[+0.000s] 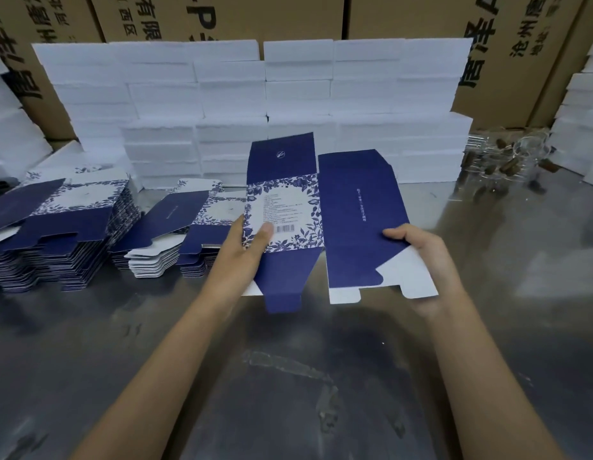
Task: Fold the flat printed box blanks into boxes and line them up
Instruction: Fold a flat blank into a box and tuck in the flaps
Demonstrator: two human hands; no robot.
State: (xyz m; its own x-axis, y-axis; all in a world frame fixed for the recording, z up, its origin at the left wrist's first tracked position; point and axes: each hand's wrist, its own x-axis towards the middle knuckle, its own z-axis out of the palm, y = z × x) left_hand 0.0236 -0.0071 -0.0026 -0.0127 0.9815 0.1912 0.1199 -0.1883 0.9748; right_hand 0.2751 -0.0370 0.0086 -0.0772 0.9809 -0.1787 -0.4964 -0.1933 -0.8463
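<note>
A grey metal table (321, 376), scuffed and reflective, spans the whole foreground beneath both forearms. Beyond the fingers, along the far edge of the table, stands a wall of white folded boxes (255, 104), stacked in several rows and columns, with brown printed shipping cartons (404, 14) behind it and further white stacks at either margin. Well to the left of the left fingers lie two piles of flat blanks: a tall stack (56, 240) near the left margin and a lower, looser stack (175, 234) just beside the left hand, both showing navy panels and blue floral print. Far to the right of the right fingers, against the white wall, sits a heap of clear plastic pieces with small brown items (507, 161); what they are cannot be told. Held above the table between the two hands is one box blank (351, 220), partly opened, with a navy side panel facing up on the right, a floral label panel with barcode on the left, and navy flaps projecting away from and toward the person. The left hand (245, 250) pinches the left edge of the label panel, thumb lying on the printed face near the barcode and fingers hidden behind the card. The right hand (421, 254) grips the near right corner of the blank, fingers curled over the navy panel and palm under the white inner flap.
</note>
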